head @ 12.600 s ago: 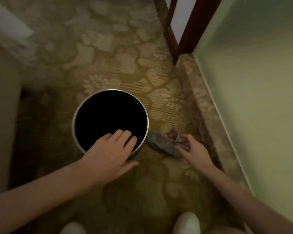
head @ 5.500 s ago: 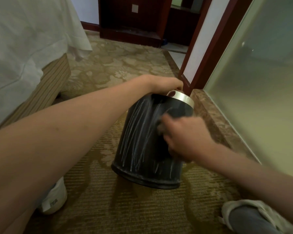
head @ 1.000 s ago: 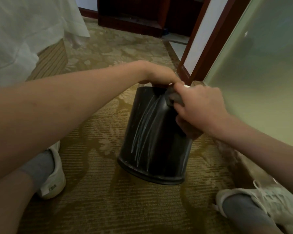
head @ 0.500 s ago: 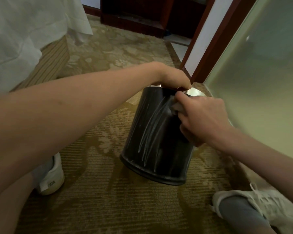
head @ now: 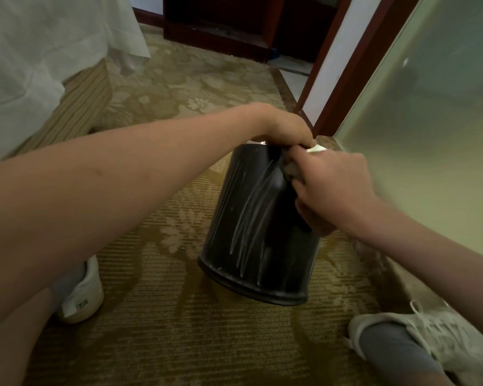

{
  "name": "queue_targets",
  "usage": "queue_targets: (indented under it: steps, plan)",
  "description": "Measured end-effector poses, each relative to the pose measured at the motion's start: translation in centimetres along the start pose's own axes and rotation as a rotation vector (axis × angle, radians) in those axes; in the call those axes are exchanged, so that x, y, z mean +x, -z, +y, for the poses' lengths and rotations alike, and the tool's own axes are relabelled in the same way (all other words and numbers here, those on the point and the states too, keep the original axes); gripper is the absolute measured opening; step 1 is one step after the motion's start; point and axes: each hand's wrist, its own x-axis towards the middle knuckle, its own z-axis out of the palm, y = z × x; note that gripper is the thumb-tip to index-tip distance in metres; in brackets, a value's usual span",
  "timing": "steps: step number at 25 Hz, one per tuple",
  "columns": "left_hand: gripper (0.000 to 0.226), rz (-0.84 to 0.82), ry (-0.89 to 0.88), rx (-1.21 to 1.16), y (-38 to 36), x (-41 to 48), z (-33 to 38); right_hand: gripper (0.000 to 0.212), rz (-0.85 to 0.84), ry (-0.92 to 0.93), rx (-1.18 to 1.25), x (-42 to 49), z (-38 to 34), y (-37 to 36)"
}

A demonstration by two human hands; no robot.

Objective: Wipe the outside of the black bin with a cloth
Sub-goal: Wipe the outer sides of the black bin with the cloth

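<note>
The black bin [head: 251, 232] stands tilted away from me on the patterned carpet, its base edge toward me. White streaks run down its side. My left hand [head: 283, 129] grips the top rim and holds the bin at that tilt. My right hand [head: 332, 190] is closed on a grey cloth [head: 289, 168] and presses it against the bin's upper right side, just under the rim. Most of the cloth is hidden inside my fist.
A bed with a white sheet [head: 39, 57] is at the left. A frosted glass wall [head: 430, 121] with a stone sill runs along the right, beside a dark red door frame [head: 343, 65]. My white shoes [head: 81, 293] [head: 430, 338] flank the bin.
My right hand with the cloth stays high on the bin's right side near the rim, shifting only slightly. My left hand keeps its grip on the rim. The bin stays tilted.
</note>
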Motion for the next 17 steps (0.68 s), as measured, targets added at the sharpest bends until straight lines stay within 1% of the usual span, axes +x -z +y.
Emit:
queue_targets:
  steps: [1, 3, 4, 5, 6, 7, 9, 10, 11, 12, 13, 15, 16, 17]
  plan:
    - [0.029, 0.012, 0.005, 0.014, 0.0, 0.1, 0.0, 0.022, -0.084, 0.061, 0.067, -0.8, -1.1, 0.0]
    - [0.031, 0.022, 0.015, 0.042, -0.1, 0.1, 0.1, 0.03, -0.37, 0.282, 0.19, -3.0, -3.6, 0.6]
    - [0.032, 0.019, 0.02, 0.051, -0.2, 0.1, 0.2, 0.03, -0.501, 0.366, 0.217, -3.6, -4.3, 0.9]
    - [0.034, 0.016, 0.019, 0.058, -0.3, 0.1, 0.3, 0.028, -0.533, 0.384, 0.229, -3.4, -4.2, 1.0]
    - [0.035, 0.018, 0.017, 0.065, -0.4, 0.1, 0.5, 0.026, -0.497, 0.335, 0.195, -2.6, -3.7, 1.0]
    - [0.035, 0.024, 0.014, 0.072, -0.5, 0.2, 0.6, 0.025, -0.416, 0.275, 0.138, -1.7, -2.9, 0.9]
    - [0.03, 0.039, 0.018, 0.063, -0.6, 0.4, 0.8, 0.02, -0.115, 0.134, 0.046, -0.4, -1.4, 0.3]
    - [0.028, 0.042, 0.023, 0.05, -0.6, 0.5, 0.9, 0.017, -0.016, 0.077, 0.045, -0.4, -1.1, 0.1]
    - [0.028, 0.037, 0.031, 0.037, -0.5, 0.6, 0.9, 0.017, 0.013, 0.067, 0.058, -0.7, -1.4, -0.1]
    - [0.032, 0.028, 0.042, 0.024, -0.4, 0.7, 0.8, 0.018, -0.023, 0.107, 0.084, -1.1, -2.0, -0.3]
    - [0.037, 0.019, 0.052, 0.018, -0.4, 0.8, 0.7, 0.02, -0.102, 0.193, 0.131, -1.6, -2.8, -0.4]
    - [0.041, 0.012, 0.056, 0.026, -0.6, 0.8, 0.7, 0.023, -0.385, 0.374, 0.212, -2.5, -4.4, 0.4]
    - [0.042, 0.018, 0.047, 0.04, -0.6, 0.8, 0.8, 0.024, -0.478, 0.404, 0.217, -2.3, -4.5, 0.9]
    - [0.041, 0.026, 0.033, 0.054, -0.7, 0.8, 0.9, 0.023, -0.468, 0.371, 0.199, -1.8, -4.2, 0.9]
